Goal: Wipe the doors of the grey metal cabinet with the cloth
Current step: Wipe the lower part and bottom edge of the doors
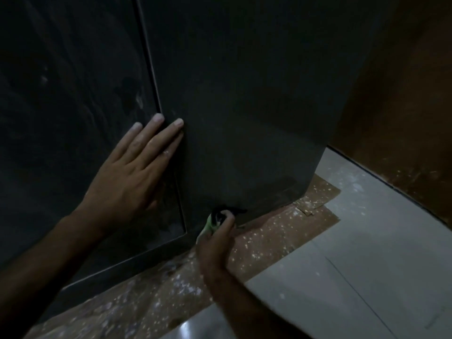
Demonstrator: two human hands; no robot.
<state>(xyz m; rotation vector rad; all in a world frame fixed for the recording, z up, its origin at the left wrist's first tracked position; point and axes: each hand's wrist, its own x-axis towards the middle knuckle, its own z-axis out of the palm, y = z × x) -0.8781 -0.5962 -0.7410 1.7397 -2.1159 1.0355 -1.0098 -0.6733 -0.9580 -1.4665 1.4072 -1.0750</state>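
Observation:
The grey metal cabinet point(232, 106) fills the upper left of the dim head view. Its door point(61, 106) lies on the left, smeared with pale marks, and its side panel faces right. My left hand point(132, 174) rests flat on the door near its lower right edge, fingers spread, fingertips reaching the cabinet's corner. My right hand point(216, 243) is down at the cabinet's bottom corner, closed around a bunched green and dark cloth point(215, 220) that presses against the base of the side panel. Most of the cloth is hidden inside the fist.
Brown cardboard point(269, 238) speckled with white spots lies under and around the cabinet's base. Pale floor tiles point(367, 265) stretch to the right. A brown wall point(403, 94) stands to the right, close behind the cabinet.

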